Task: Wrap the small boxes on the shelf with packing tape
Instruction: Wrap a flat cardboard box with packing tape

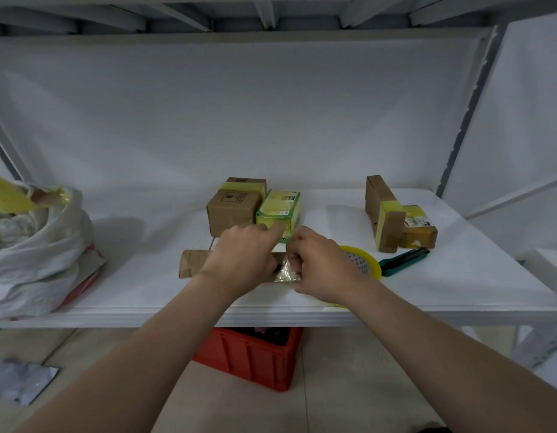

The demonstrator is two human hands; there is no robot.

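A long flat cardboard box (192, 263) lies on the white shelf (146, 295) near its front edge. My left hand (242, 257) rests on its middle, index finger stretched forward. My right hand (320, 264) pinches a strip of clear yellowish packing tape (288, 271) over the box's right end. The yellow tape roll (366, 262) lies just right of that hand, partly hidden by it. Behind stand a taped brown box (233, 207) and a green-wrapped box (278, 209). Two more taped boxes (392, 214) sit at the right.
A green utility knife (405, 260) lies right of the tape roll. A white plastic bag (36, 245) full of items fills the shelf's left end. A red crate (255, 357) stands on the floor under the shelf. A grey upright post (467, 114) frames the right side.
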